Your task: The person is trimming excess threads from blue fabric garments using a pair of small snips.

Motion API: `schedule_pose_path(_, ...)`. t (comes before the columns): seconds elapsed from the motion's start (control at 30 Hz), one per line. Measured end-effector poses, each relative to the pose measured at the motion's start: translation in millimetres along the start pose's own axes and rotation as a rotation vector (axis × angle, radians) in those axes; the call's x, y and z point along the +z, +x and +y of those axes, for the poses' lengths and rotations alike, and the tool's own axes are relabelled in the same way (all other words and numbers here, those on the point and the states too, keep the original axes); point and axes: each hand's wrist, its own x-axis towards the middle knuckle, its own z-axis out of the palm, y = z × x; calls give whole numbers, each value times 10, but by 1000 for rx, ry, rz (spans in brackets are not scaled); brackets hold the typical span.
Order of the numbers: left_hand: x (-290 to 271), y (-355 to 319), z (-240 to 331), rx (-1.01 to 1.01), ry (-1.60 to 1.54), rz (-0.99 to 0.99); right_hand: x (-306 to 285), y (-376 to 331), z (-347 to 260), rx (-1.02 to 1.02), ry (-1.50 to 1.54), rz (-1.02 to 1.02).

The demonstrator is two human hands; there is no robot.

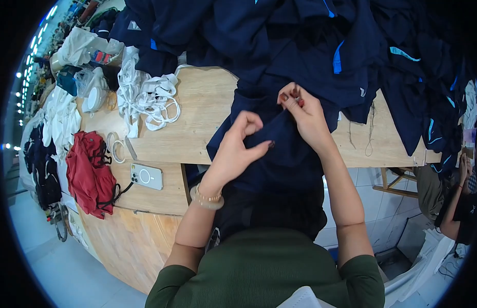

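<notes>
Left hand (234, 152) above navy cloth (292, 154), grip parted; right hand (309, 116): grip unclear, fingertip contact hidden.

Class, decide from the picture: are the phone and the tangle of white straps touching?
Apart: the head view shows wooden tabletop between the phone and the white straps.

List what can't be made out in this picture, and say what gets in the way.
In the head view:
Right hand: whether it pinches anything small; the fingertips show too small to tell.
Phone: its screen, hidden because its back faces up.
Table: the area covered by the navy garments.
Co-worker's hands: what they hold; too small and blurred near the right rim.
</notes>
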Motion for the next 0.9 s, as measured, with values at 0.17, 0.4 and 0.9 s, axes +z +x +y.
schedule_pose_path(0.17, -29, 218, -55, 51, -83, -62, 5, 65, 344, -3, 182, 207)
schedule_pose_path(0.4, 4, 149, 86, 61, 51, 8, -97, -277, -179, -292, -190, 335)
schedule_pose_path(0.9, 22, 178, 270, 165, 342, 15, -157, -188, -454, -381, -229, 291)
